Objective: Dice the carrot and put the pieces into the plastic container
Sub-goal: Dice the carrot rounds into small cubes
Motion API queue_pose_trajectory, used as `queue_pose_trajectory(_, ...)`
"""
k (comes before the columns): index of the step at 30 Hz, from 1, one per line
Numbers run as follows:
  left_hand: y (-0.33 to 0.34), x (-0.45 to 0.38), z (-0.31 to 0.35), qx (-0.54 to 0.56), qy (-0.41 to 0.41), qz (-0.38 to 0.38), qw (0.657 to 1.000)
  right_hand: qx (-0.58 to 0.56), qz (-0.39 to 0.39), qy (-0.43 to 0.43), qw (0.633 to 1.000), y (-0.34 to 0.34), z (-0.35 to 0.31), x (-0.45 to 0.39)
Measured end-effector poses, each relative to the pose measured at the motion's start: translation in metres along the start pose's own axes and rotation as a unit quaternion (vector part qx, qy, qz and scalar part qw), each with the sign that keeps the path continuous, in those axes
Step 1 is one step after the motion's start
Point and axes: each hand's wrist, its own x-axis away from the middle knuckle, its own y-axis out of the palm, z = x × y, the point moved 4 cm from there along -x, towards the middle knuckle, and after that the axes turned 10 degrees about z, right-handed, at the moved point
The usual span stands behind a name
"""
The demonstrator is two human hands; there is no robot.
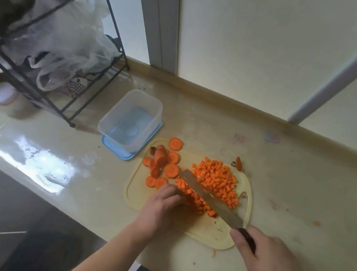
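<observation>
Steel knife [209, 199] splits small carrot cubes [217, 182] (rough-cut) — round slices [171, 170] beside.

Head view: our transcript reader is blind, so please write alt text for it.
A person dices carrot on a pale cutting board: the right hand grips a knife, the left hand steadies the strips. Diced pieces and uncut carrot rounds lie on the board; the plastic container holds no carrot.

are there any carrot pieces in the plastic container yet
No, the plastic container holds no carrot; the diced carrot and carrot slices all lie on the cutting board.
</observation>
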Motion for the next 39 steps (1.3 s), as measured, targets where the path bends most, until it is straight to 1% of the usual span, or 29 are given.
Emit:
queue_pose_trajectory(2,-0.014,0.001,-0.002,-0.011,0.018,0.011,1.000,0.056,0.031,-0.008,0.998,-0.001,-0.004,0.002)
queue_pose_trajectory(3,-0.023,0.001,-0.003,-0.021,0.015,0.036,0.999,0.076,0.043,-0.012,0.996,0.000,-0.005,0.004)
queue_pose_trajectory(5,-0.038,-0.004,-0.005,-0.021,-0.017,0.106,0.994,0.118,0.062,-0.017,0.991,0.001,-0.009,0.007)
queue_pose_trajectory(6,-0.043,-0.010,-0.003,-0.011,-0.027,0.123,0.992,0.137,0.072,-0.018,0.988,0.002,-0.011,0.009)
queue_pose_trajectory(7,-0.046,-0.017,0.000,0.003,-0.025,0.116,0.993,0.154,0.082,-0.021,0.984,0.001,-0.014,0.011)
queue_pose_trajectory(8,-0.045,-0.026,0.003,0.018,-0.012,0.085,0.996,0.170,0.096,-0.025,0.980,0.000,-0.017,0.014)
queue_pose_trajectory(10,-0.039,-0.042,0.009,0.038,0.014,-0.009,0.999,0.184,0.123,-0.025,0.975,0.001,-0.025,0.019)
queue_pose_trajectory(11,-0.034,-0.049,0.010,0.034,0.024,-0.052,0.998,0.182,0.118,-0.013,0.976,0.001,-0.028,0.021)
queue_pose_trajectory(13,-0.021,-0.060,0.010,-0.001,0.031,-0.110,0.994,0.171,0.089,0.018,0.981,0.006,-0.028,0.025)
queue_pose_trajectory(15,-0.010,-0.066,0.007,-0.043,0.025,-0.142,0.989,0.171,0.129,0.005,0.977,0.010,-0.028,0.027)
queue_pose_trajectory(18,0.002,-0.071,0.004,-0.070,0.019,-0.164,0.984,0.190,0.159,-0.025,0.969,0.013,-0.032,0.030)
queue_pose_trajectory(22,0.008,-0.076,0.005,-0.060,-0.048,-0.173,0.982,0.204,0.150,-0.030,0.967,0.016,-0.034,0.032)
queue_pose_trajectory(25,0.007,-0.080,0.006,-0.078,-0.074,-0.147,0.983,0.204,0.144,-0.039,0.968,0.016,-0.033,0.032)
queue_pose_trajectory(27,0.002,-0.085,0.002,-0.097,-0.077,-0.120,0.985,0.193,0.147,-0.046,0.969,0.016,-0.032,0.033)
queue_pose_trajectory(28,-0.004,-0.088,-0.002,-0.115,-0.069,-0.107,0.985,0.181,0.131,-0.035,0.974,0.012,-0.033,0.034)
queue_pose_trajectory(29,-0.011,-0.092,-0.007,-0.142,-0.051,-0.095,0.984,0.172,0.110,-0.022,0.979,0.007,-0.034,0.036)
queue_pose_trajectory(30,-0.019,-0.097,-0.014,-0.170,-0.028,-0.088,0.981,0.170,0.117,-0.022,0.978,0.000,-0.035,0.037)
queue_pose_trajectory(31,-0.026,-0.101,-0.020,-0.197,-0.013,-0.102,0.975,0.175,0.144,-0.029,0.974,-0.003,-0.034,0.040)
queue_pose_trajectory(32,-0.033,-0.104,-0.024,-0.226,-0.006,-0.131,0.965,0.186,0.132,-0.021,0.973,-0.002,-0.029,0.042)
queue_pose_trajectory(34,-0.039,-0.106,-0.031,-0.272,0.008,-0.213,0.938,0.195,0.097,-0.003,0.976,-0.002,-0.025,0.044)
queue_pose_trajectory(36,-0.039,-0.102,-0.034,-0.318,0.047,-0.277,0.906,0.201,0.069,0.012,0.977,-0.001,-0.024,0.046)
queue_pose_trajectory(38,-0.038,-0.099,-0.032,-0.349,0.087,-0.298,0.884,0.190,0.072,0.027,0.979,-0.003,-0.024,0.045)
queue_pose_trajectory(39,-0.037,-0.098,-0.031,-0.354,0.088,-0.300,0.882,0.185,0.072,0.035,0.979,-0.003,-0.023,0.046)
